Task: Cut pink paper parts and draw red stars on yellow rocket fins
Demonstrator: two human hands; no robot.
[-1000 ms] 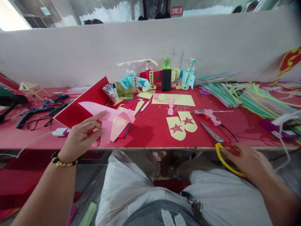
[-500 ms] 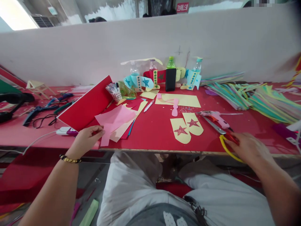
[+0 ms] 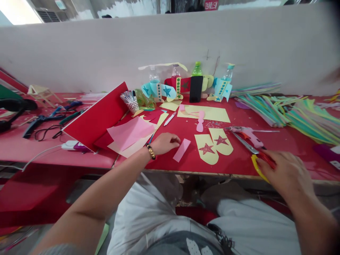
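My left hand [image 3: 165,143] is over the middle of the red table, its fingers loosely curved and apart, with nothing seen in them. Just right of its fingertips a strip of pink paper [image 3: 182,150] lies on the table. My right hand [image 3: 288,173] is wrapped round the red and yellow handles of a pair of scissors [image 3: 248,146]. Their blades point left and away from me, beside a pink glue gun [image 3: 248,134]. Between the hands lie two pale yellow rounded paper pieces with red stars [image 3: 207,148]. Larger pink paper [image 3: 131,132] lies behind my left wrist.
Decorated bottles [image 3: 198,69] and a black phone [image 3: 196,89] stand along the wall. Behind my left hand are a pen cup [image 3: 132,105] and a tilted red board [image 3: 98,117]. Bundles of coloured strips [image 3: 305,115] lie at the right. A white pen [image 3: 170,119] lies mid-table.
My left hand has moved right from the pink sheets, and the pink strip now lies near the yellow pieces. My right hand stays on the scissors.
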